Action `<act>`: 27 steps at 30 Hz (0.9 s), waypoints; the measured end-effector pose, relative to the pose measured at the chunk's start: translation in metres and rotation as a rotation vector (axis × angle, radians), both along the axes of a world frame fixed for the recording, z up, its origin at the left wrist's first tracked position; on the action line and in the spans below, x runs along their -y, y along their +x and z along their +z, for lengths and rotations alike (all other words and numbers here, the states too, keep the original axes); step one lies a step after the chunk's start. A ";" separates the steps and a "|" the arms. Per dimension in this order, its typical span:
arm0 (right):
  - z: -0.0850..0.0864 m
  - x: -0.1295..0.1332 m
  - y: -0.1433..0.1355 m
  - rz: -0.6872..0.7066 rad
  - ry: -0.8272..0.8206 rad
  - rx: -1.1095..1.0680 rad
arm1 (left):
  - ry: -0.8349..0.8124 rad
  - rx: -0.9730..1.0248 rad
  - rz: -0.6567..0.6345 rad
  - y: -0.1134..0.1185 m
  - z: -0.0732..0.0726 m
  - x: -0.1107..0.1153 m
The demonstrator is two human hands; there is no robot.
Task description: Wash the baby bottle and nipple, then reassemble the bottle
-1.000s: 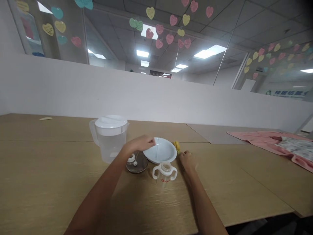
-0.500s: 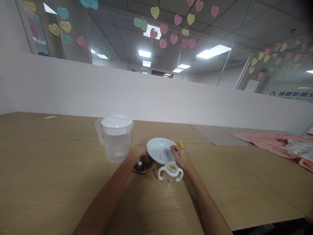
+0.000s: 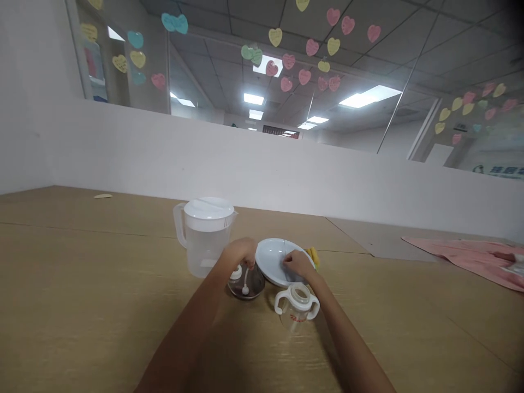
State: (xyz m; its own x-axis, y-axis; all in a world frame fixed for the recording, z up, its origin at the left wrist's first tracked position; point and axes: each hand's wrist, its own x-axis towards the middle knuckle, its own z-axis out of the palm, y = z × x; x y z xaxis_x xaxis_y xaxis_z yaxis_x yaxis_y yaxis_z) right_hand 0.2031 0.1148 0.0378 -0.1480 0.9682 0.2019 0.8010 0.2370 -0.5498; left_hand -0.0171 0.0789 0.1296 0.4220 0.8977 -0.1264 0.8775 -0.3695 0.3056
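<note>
My left hand point(image 3: 243, 252) reaches down over a small dark, shiny metal dish point(image 3: 256, 285). Its fingers are closed around the upper end of a thin straw point(image 3: 246, 277) with a white weighted tip. A white ring-shaped cap point(image 3: 236, 273) is beside it. Over the white oval plate point(image 3: 270, 259), which has a thin line across it, my right hand point(image 3: 298, 263) is closed in a pinch; what it holds, if anything, is hidden. Nearer me stands a clear sippy cup point(image 3: 297, 308) with two white handles, red print and an open top.
A translucent lidded pitcher point(image 3: 208, 240) stands left of the dish. Yellow pieces point(image 3: 313, 255) lie behind the plate's right side. Pink cloth point(image 3: 458, 256) covers the far right of the table, and a small pale strip point(image 3: 103, 196) lies at the back left.
My view has shifted left, so everything sits farther right. My right hand has moved in over the plate, its fingers curled down. The straw's tip now shows more clearly below my left hand.
</note>
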 end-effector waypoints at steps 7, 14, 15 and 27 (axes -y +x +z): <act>0.003 0.012 0.012 -0.018 0.122 -0.645 | 0.158 0.041 -0.065 -0.007 0.041 0.028; 0.026 0.043 0.015 0.035 0.168 -1.519 | 0.298 0.409 -0.257 0.025 0.033 0.024; 0.029 0.047 0.014 0.057 0.203 -1.590 | 0.350 0.423 -0.268 0.032 0.029 0.020; 0.029 0.054 0.018 0.118 0.364 -1.701 | 0.450 0.370 -0.397 0.070 -0.015 -0.003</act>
State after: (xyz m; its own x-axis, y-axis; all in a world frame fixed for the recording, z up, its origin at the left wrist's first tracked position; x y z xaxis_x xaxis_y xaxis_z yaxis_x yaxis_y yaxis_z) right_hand 0.2209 0.0607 0.0663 0.3823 0.8422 0.3801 -0.5933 0.5391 -0.5978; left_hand 0.0526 0.0819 0.1142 0.6719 0.5987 0.4360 0.5182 -0.8006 0.3009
